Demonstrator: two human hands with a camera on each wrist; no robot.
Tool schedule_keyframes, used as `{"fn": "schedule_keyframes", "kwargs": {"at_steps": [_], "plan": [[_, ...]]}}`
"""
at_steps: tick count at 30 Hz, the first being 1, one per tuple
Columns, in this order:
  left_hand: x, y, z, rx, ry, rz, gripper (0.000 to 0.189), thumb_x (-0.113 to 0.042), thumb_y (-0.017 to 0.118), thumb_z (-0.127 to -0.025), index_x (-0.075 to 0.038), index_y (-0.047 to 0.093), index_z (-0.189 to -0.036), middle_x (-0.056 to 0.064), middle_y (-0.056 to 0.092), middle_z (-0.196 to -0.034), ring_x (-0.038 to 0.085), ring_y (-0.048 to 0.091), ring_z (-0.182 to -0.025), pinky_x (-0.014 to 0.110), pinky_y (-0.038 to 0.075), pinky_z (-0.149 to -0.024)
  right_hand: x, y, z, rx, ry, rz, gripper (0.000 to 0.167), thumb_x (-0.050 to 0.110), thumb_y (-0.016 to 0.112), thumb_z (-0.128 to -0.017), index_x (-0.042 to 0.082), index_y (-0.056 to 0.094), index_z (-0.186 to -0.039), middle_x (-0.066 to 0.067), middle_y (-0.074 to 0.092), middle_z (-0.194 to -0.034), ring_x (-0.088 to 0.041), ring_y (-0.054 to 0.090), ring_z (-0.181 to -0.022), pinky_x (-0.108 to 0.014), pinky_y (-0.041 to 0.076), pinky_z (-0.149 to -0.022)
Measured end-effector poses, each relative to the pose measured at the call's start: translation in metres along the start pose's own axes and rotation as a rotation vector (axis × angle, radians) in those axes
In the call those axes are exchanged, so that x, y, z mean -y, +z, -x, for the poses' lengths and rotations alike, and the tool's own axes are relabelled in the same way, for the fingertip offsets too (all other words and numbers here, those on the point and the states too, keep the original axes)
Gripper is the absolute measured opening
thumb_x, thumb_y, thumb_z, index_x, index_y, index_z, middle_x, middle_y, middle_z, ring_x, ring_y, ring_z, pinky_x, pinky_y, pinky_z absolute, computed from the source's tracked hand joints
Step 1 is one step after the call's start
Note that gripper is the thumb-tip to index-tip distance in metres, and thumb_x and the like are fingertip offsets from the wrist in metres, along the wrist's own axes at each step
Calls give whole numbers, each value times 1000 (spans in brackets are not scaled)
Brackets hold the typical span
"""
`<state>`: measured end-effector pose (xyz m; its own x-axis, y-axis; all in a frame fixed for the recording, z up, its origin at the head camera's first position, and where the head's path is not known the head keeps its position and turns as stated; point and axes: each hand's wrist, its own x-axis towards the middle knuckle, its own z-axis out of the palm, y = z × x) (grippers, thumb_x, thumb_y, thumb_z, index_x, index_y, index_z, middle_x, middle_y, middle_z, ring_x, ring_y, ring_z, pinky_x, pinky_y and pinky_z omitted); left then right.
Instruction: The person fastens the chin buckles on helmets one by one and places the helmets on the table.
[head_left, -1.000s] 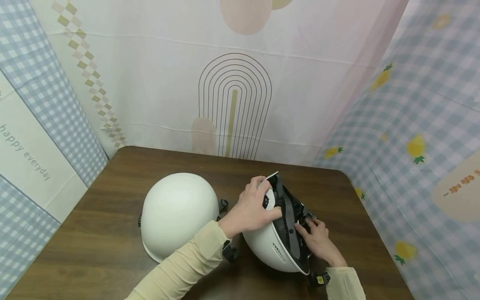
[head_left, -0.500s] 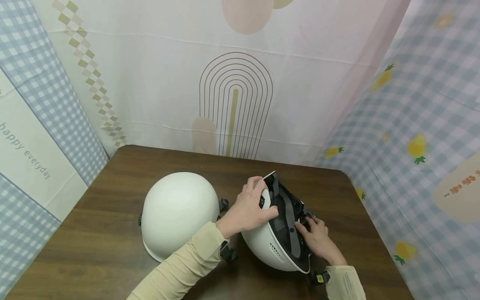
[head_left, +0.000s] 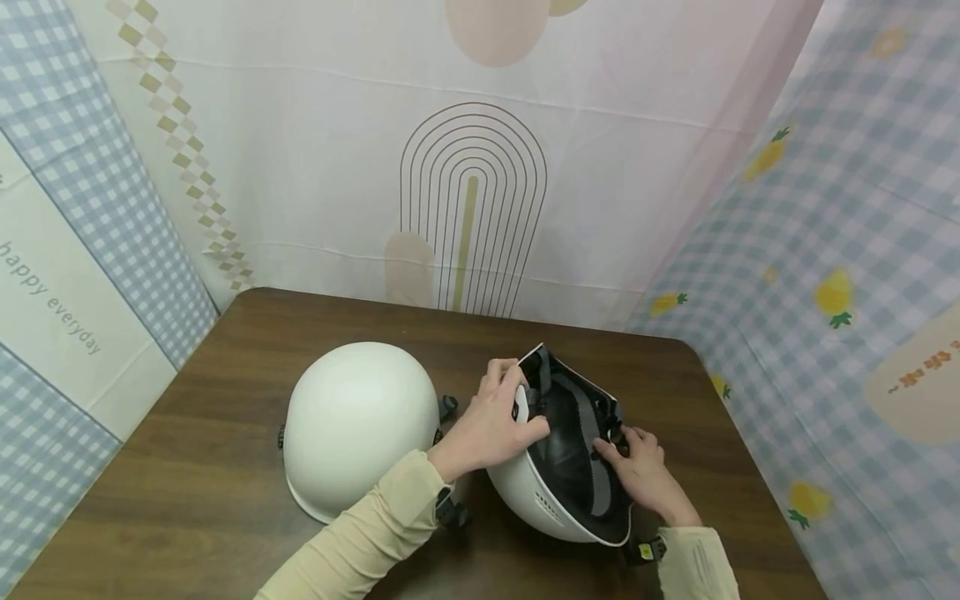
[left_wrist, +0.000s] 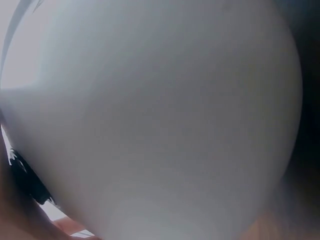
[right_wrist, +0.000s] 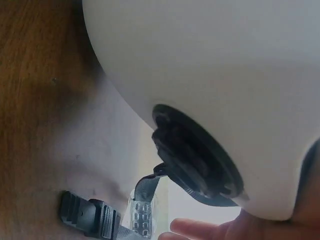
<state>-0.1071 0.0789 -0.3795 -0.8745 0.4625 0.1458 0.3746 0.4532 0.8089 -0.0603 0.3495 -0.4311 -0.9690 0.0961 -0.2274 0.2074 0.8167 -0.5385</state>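
A white helmet lies tipped on its shell, its black padded inside facing up and to the right. My left hand grips its left rim, thumb over the edge and fingers on the far side. At the right rim my right hand holds on, thumb inside and fingers outside. The right wrist view shows a black side fitting on the shell, with a strap and a black buckle hanging below. In the left wrist view the white shell fills most of the frame.
A second white helmet stands dome up on the left, close to my left forearm. Both are on a brown wooden table. Behind it hangs a patterned white cloth, with a blue checked cloth to the right.
The held helmet has turned so its opening faces upward more and shows more of the inside. My left hand has shifted slightly left, my right hand slightly right.
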Motion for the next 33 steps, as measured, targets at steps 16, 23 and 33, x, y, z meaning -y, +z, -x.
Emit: {"fn": "schedule_keyframes", "kwargs": {"at_steps": [16, 23, 33], "plan": [[21, 2, 9, 40, -53, 16, 39, -35, 60, -82, -16, 45, -111, 0, 27, -134, 15, 48, -56, 30, 44, -57, 3, -20, 5, -72, -50, -7, 83, 56, 45, -98, -11, 31, -145, -37, 23, -146, -57, 21, -131, -67, 26, -102], [28, 4, 12, 38, -53, 39, 39, -35, 60, -82, -15, 47, -113, 0, 27, -139, 16, 50, -61, 31, 44, -60, 7, -24, 7, -78, -60, -29, 85, 58, 44, -97, -10, 29, -147, -37, 22, -147, -56, 21, -132, -66, 27, -102], [44, 9, 21, 42, -40, 70, 35, -35, 61, -86, -18, 46, -113, 0, 23, -148, 23, 54, -76, 35, 43, -70, 11, -27, 8, -71, -44, -90, 88, 61, 43, -97, -4, 21, -152, -33, 32, -148, -47, 37, -131, -60, 33, -103]]}}
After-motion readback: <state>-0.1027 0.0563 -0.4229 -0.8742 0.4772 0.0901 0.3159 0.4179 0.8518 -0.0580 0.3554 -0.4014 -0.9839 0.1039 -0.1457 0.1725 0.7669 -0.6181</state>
